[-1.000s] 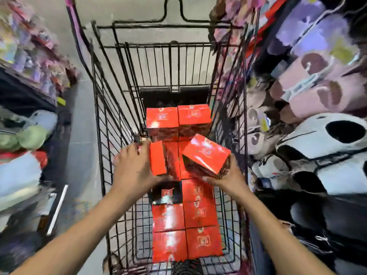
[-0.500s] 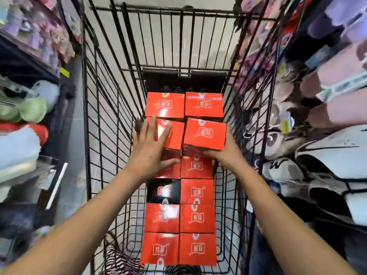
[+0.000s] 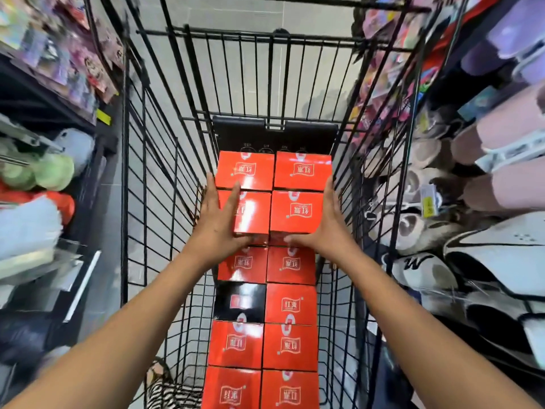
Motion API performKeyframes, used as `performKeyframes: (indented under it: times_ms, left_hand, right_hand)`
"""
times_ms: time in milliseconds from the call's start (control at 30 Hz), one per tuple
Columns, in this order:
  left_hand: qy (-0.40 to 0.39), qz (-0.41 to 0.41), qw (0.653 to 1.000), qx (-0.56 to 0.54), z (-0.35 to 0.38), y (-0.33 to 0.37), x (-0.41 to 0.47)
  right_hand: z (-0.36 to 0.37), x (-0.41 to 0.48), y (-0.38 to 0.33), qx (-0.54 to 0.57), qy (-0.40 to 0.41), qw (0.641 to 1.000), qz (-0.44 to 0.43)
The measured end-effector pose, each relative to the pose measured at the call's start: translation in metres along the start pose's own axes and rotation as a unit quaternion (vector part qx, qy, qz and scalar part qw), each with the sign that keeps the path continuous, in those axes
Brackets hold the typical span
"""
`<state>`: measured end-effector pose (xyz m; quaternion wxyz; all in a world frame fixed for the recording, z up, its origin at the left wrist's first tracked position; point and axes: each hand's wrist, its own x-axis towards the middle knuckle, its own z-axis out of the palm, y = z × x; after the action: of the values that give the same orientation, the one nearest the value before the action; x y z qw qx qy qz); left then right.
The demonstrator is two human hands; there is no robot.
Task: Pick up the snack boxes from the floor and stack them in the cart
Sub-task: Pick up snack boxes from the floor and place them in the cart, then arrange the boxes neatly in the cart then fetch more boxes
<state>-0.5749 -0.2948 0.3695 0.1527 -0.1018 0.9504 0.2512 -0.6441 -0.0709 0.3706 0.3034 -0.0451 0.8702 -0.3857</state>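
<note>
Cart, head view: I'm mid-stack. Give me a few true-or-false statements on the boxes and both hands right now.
1. The left hand lies flat, fingers straight, on the left upper box. True.
2. The right hand holds the right upper box tilted in the air. False: that box sits level in the stack, and the hand lies flat against its right side.
3. The black box lies in the right column. False: it is in the left column.
4. The boxes in the cart form two columns side by side. True.
</note>
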Motion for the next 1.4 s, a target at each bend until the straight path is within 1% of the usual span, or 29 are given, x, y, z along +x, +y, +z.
performKeyframes:
  times_ms: [100, 233, 400, 500, 667, 833, 900, 1000, 1167, 1333, 1400]
  left_hand:
    - [0.017, 0.016, 1.000, -0.008, 0.003, -0.002, 0.001]
    - [0.000, 0.018, 0.998, -0.062, -0.004, -0.008, 0.011]
    - [-0.026, 0.027, 0.999, -0.007, -0.013, -0.010, 0.026]
    - [-0.040, 0.050, 0.998, -0.008, -0.014, -0.009, 0.029]
    - [-0.015, 0.045, 0.998, -0.029, -0.008, -0.011, 0.026]
    - [-0.011, 0.079, 0.996, -0.025, -0.008, -0.014, 0.023]
    - [-0.010, 0.072, 0.997, -0.015, -0.006, -0.013, 0.018]
    - [-0.010, 0.055, 0.998, -0.015, -0.007, -0.009, 0.015]
    - [-0.032, 0.032, 0.999, 0.029, -0.013, -0.002, 0.015]
    - [-0.040, 0.006, 0.987, 0.155, -0.017, 0.008, 0.013]
    - [-0.039, -0.008, 0.985, 0.169, -0.017, 0.011, 0.009]
  right_hand:
    - [0.001, 0.003, 0.000, 0.014, 0.005, 1.000, 0.008]
    - [-0.002, 0.010, 0.005, 0.065, 0.006, 0.997, 0.033]
    - [-0.007, 0.018, 0.007, 0.060, -0.006, 0.998, 0.029]
    - [-0.008, 0.016, 0.009, 0.047, -0.006, 0.999, 0.025]
    - [-0.007, 0.013, 0.011, 0.021, 0.008, 1.000, 0.015]
    - [-0.005, 0.012, 0.008, 0.034, 0.015, 0.999, 0.023]
    - [-0.003, 0.011, 0.006, 0.043, 0.019, 0.999, 0.024]
    - [-0.002, 0.011, 0.006, 0.037, 0.005, 0.999, 0.027]
    - [-0.008, 0.011, 0.002, 0.018, -0.018, 0.999, 0.044]
    - [-0.016, 0.002, -0.007, -0.017, -0.043, 0.997, 0.067]
    - [-0.016, 0.000, -0.010, -0.037, -0.041, 0.996, 0.064]
